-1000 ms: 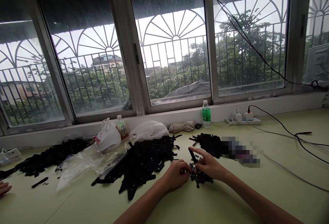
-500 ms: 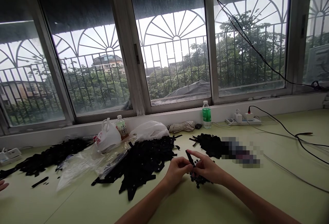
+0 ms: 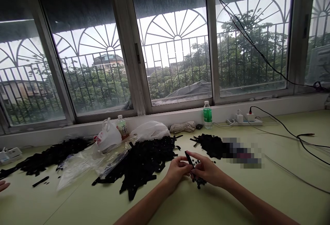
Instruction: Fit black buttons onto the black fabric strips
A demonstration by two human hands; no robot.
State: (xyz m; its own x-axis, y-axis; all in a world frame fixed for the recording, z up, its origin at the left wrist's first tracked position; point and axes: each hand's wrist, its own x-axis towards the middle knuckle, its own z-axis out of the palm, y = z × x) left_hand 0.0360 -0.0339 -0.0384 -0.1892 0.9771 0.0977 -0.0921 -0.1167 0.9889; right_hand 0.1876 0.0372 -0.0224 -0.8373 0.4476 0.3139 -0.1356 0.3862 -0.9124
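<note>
A short black fabric strip (image 3: 189, 158) is pinched between my two hands, tilted with its upper end pointing up and left. My left hand (image 3: 177, 170) grips it from the left with closed fingers. From the other side my right hand (image 3: 207, 170) holds it too, index finger along the upper part and thumb lower down. Small dark round pieces like buttons (image 3: 199, 182) lie on the table under and around my right hand. To the left spreads a large heap of black strips (image 3: 144, 159); a smaller heap of black strips (image 3: 209, 145) lies beyond my right hand.
Another person's hand (image 3: 3, 185) shows at the left edge, near a single black strip (image 3: 40, 181) and a further black pile (image 3: 56, 154). Plastic bags (image 3: 109, 137), a green-labelled bottle (image 3: 207, 115) and a power strip (image 3: 243, 122) line the window side. Cables (image 3: 283, 130) cross the right.
My hands stay on the black strip, which has shifted very slightly to the left. The right hand's fingers have moved a little, and more of the small round pieces show.
</note>
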